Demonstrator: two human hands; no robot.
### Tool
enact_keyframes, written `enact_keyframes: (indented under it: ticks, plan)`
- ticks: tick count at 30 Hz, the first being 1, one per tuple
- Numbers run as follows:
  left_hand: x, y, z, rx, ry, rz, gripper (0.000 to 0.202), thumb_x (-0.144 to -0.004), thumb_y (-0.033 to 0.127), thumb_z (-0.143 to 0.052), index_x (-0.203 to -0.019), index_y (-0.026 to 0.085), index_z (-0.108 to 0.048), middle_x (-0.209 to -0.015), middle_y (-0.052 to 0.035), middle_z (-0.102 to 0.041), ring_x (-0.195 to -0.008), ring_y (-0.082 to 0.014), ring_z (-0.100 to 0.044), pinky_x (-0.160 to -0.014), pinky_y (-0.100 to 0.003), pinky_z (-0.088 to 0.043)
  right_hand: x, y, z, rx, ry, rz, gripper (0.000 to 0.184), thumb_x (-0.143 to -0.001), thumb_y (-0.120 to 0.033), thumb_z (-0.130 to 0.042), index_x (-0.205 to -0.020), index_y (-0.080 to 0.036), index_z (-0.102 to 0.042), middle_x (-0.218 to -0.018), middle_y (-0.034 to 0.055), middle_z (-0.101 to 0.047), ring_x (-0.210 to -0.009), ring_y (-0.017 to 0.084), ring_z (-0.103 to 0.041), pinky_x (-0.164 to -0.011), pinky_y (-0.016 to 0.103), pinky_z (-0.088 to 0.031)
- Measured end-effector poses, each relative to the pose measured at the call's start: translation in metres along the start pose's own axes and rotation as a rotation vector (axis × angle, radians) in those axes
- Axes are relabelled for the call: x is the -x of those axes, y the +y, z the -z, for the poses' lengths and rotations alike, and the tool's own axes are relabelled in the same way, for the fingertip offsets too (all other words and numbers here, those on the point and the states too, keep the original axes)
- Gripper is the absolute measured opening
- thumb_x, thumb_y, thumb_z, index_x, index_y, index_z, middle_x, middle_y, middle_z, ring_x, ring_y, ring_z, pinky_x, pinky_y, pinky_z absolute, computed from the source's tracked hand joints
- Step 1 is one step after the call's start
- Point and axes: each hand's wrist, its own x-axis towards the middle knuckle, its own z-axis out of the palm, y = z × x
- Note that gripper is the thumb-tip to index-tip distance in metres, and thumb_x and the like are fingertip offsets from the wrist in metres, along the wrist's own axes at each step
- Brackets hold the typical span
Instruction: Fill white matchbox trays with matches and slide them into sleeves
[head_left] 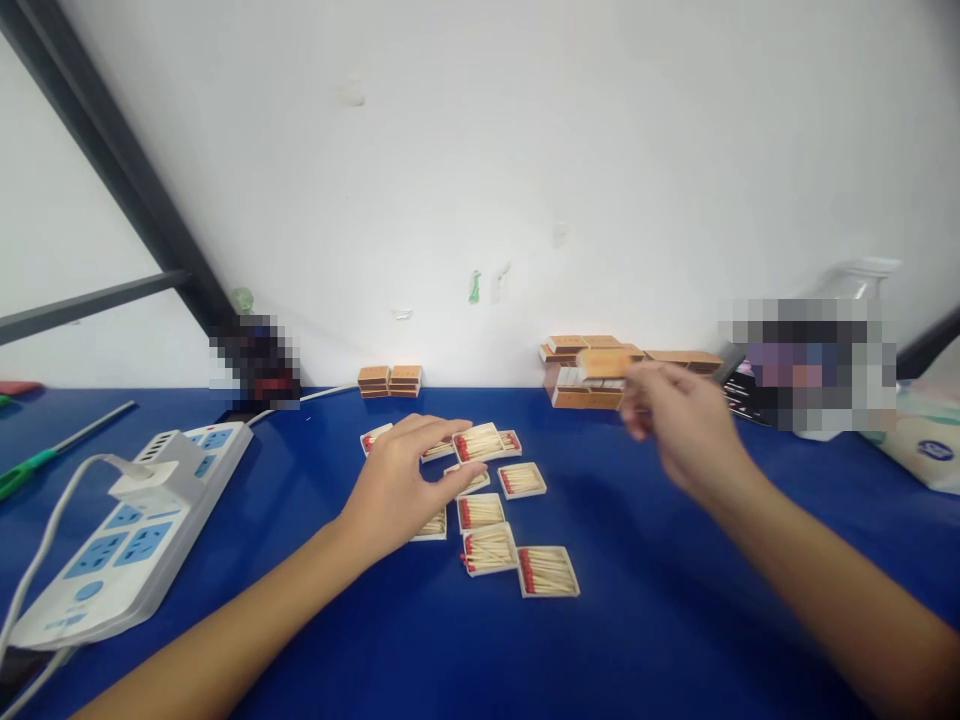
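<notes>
I see the left hand [394, 485] reaching over a cluster of small, open white cardboard trays filled with red-tipped wooden matches, its fingers curved and its thumb standing apart from them. Its fingertips are at the left end of a raised white tray of matches [481, 443] at the back of the cluster; I cannot tell whether they grip it or only touch it.

On my right, the right hand [679, 425] is closed, pinching the right end of a small orange-tan cardboard matchbox [602, 363]. The box is blurred and is held up in front of a long stack of orange-tan matchboxes with dark striking sides [589, 400], by the white wall [480, 150].

Toward me, on the blue tabletop [637, 640], I have one tray of matches [523, 480] apart from its neighbours, with three more running down to the nearest tray [547, 572]. Others are partly hidden by the left hand. Behind them, two short piles of orange-tan matchboxes [390, 381] stand side by side near the wall. Farther left lie a white power strip with blue sockets [161, 562] and a green-handled screwdriver [28, 474].
</notes>
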Motion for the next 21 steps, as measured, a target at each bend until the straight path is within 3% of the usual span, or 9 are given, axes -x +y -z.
enact_keyframes:
  ticks: [2, 4, 7, 12, 16, 19, 21]
  plan:
    - [0.004, 0.002, -0.003, 0.048, -0.040, -0.055, 0.036, -0.088, 0.032, -0.082, -0.122, 0.021, -0.074, -0.103, -0.0055, -0.077, -0.096, -0.0215, -0.069, -0.085, -0.038, -0.059, -0.035, 0.000, 0.025, 0.043, 0.198, 0.036, 0.010, -0.086, -0.022, -0.064, -0.076, -0.020, -0.060, -0.054, -0.0044, -0.050, -0.044, 0.010, -0.045, -0.038, 0.022, -0.033]
    - [0.008, 0.007, -0.008, 0.098, -0.097, -0.121, 0.036, -0.089, 0.030, -0.082, -0.122, 0.019, -0.073, -0.102, -0.0059, -0.077, -0.096, -0.0216, -0.068, -0.088, -0.039, -0.058, -0.064, 0.003, 0.049, 0.092, 0.326, 0.028, 0.016, -0.087, -0.017, -0.062, -0.072, -0.020, -0.057, -0.054, -0.0045, -0.048, -0.043, 0.010, -0.043, -0.037, 0.022, -0.032]
    - [0.011, 0.013, -0.012, 0.119, -0.174, -0.201, 0.036, -0.090, 0.029, -0.081, -0.122, 0.017, -0.072, -0.094, -0.0054, -0.075, -0.093, -0.0217, -0.068, -0.087, -0.040, -0.058, -0.093, 0.015, 0.070, 0.159, 0.343, -0.030, 0.021, -0.087, -0.014, -0.065, -0.067, -0.018, -0.058, -0.054, -0.0022, -0.050, -0.044, 0.010, -0.043, -0.037, 0.023, -0.033]
    - [0.002, 0.005, 0.001, 0.044, -0.102, -0.269, 0.035, -0.092, 0.032, -0.078, -0.123, 0.017, -0.070, -0.100, -0.0070, -0.077, -0.096, -0.0223, -0.068, -0.089, -0.042, -0.059, -0.107, 0.041, 0.064, 0.206, 0.243, -0.085, 0.021, -0.088, -0.012, -0.065, -0.069, -0.016, -0.058, -0.061, 0.0008, -0.057, -0.047, 0.010, -0.049, -0.037, 0.021, -0.036]
    - [-0.012, -0.023, 0.029, -0.264, 0.018, -0.356, 0.031, -0.096, 0.031, -0.073, -0.124, 0.017, -0.069, -0.111, -0.0106, -0.077, -0.103, -0.0262, -0.071, -0.093, -0.047, -0.059, -0.108, 0.052, 0.056, 0.272, 0.235, -0.064, 0.014, -0.090, -0.014, -0.062, -0.077, -0.016, -0.058, -0.070, 0.0037, -0.062, -0.050, 0.011, -0.056, -0.039, 0.021, -0.041]
    - [-0.018, -0.042, 0.045, -0.446, 0.015, -0.398, 0.030, -0.097, 0.027, -0.069, -0.126, 0.016, -0.069, -0.115, -0.0135, -0.077, -0.109, -0.0300, -0.071, -0.095, -0.050, -0.058, -0.107, 0.054, 0.056, 0.356, 0.239, -0.011, 0.008, -0.090, -0.021, -0.064, -0.088, -0.018, -0.057, -0.073, 0.0039, -0.064, -0.050, 0.014, -0.059, -0.042, 0.024, -0.043]
    - [-0.019, -0.046, 0.049, -0.476, -0.018, -0.392, 0.030, -0.098, 0.026, -0.068, -0.126, 0.016, -0.068, -0.116, -0.0141, -0.077, -0.109, -0.0304, -0.071, -0.095, -0.050, -0.058, -0.105, 0.055, 0.056, 0.443, 0.249, 0.071, 0.021, -0.087, -0.029, -0.070, -0.096, -0.019, -0.054, -0.073, 0.0035, -0.065, -0.051, 0.016, -0.060, -0.045, 0.027, -0.044]
